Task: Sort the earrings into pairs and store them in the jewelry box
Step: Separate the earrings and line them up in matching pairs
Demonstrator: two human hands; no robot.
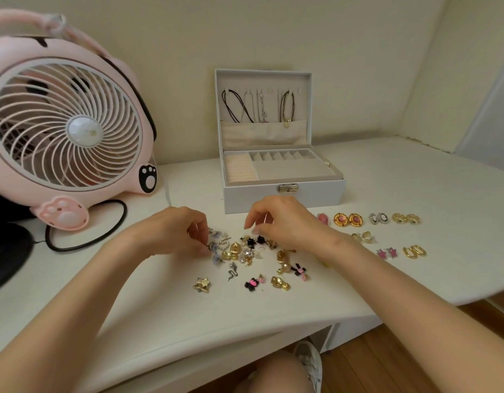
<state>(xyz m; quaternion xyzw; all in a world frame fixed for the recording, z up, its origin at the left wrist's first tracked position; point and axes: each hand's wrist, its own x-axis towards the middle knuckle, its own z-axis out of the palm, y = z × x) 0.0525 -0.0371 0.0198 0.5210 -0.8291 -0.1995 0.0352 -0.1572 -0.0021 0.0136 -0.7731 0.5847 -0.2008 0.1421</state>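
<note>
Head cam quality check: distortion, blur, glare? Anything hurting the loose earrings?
Head view: wide-angle bend curves the white desk top's front edge and swells the pink cat-paw fan at left; light soft and even, shadows faint, no harsh glare, only glints on the gold hoop earrings; the mixed pile of loose earrings is small and slightly soft, fine detail smeared.

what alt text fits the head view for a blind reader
Left hand and right hand pick through a heap of mixed earrings on a table, the left pinching an earring. Sorted pairs lie to the right, an open jewelry box behind, a pink fan at left.
</note>
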